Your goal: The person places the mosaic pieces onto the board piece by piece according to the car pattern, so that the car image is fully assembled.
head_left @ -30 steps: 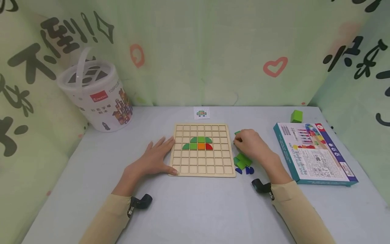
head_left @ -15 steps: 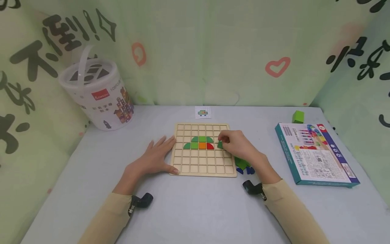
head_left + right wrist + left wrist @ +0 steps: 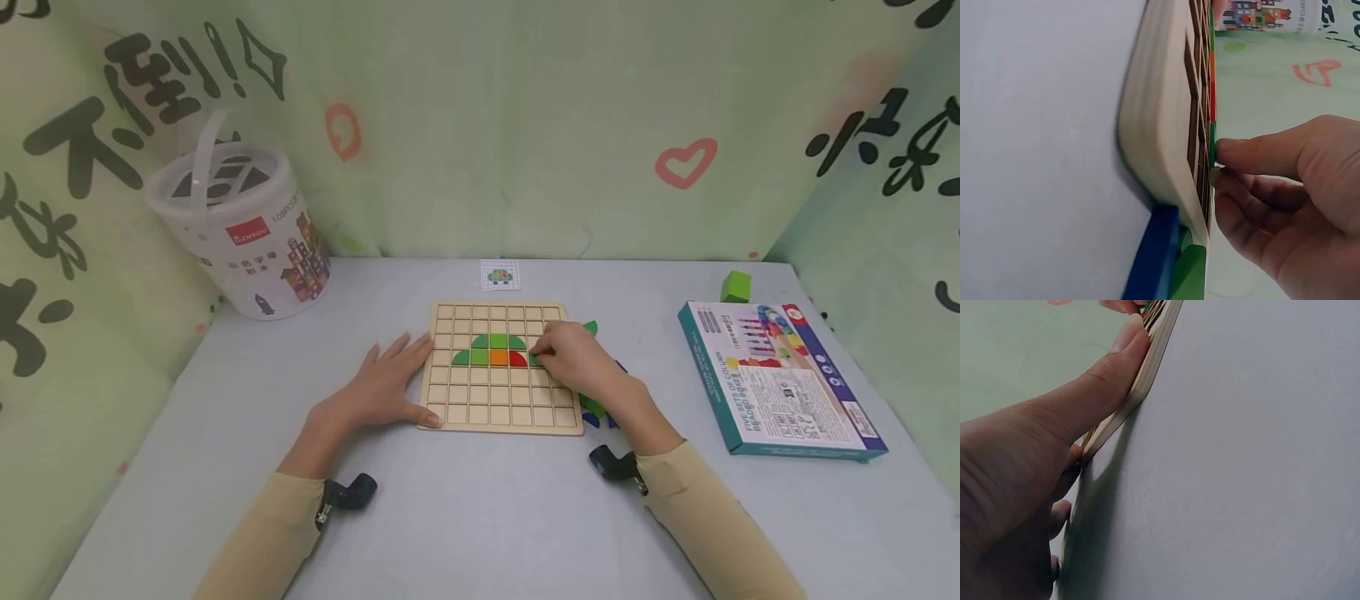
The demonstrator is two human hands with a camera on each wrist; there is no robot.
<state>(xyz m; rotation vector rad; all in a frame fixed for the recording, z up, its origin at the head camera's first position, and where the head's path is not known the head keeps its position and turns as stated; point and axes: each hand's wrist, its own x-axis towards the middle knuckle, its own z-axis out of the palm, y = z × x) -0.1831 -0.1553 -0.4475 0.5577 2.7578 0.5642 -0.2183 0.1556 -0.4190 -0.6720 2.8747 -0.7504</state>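
A wooden grid board (image 3: 468,396) lies flat on the table in the head view. Set in its middle cells are several green tiles (image 3: 498,342), an orange tile (image 3: 498,357) and a red quarter-round tile (image 3: 517,359). My left hand (image 3: 378,385) rests against the board's left edge, fingers spread, with the thumb (image 3: 1125,347) over the near corner. My right hand (image 3: 573,354) pinches a dark green tile (image 3: 1213,137) between thumb and fingers, right at the cells beside the red tile. The hand covers part of that tile and the board's right side.
Loose green tiles (image 3: 592,406) and blue tiles (image 3: 591,421) lie by the board's right edge, partly under the right wrist. A small picture card (image 3: 500,275) lies behind the board. A white bucket (image 3: 243,237) stands back left; a flat box (image 3: 780,379) and green block (image 3: 736,287) are right.
My right hand has moved left from the loose tiles onto the board, bringing the dark green tile down beside the red one. My left hand stays at the board's edge.
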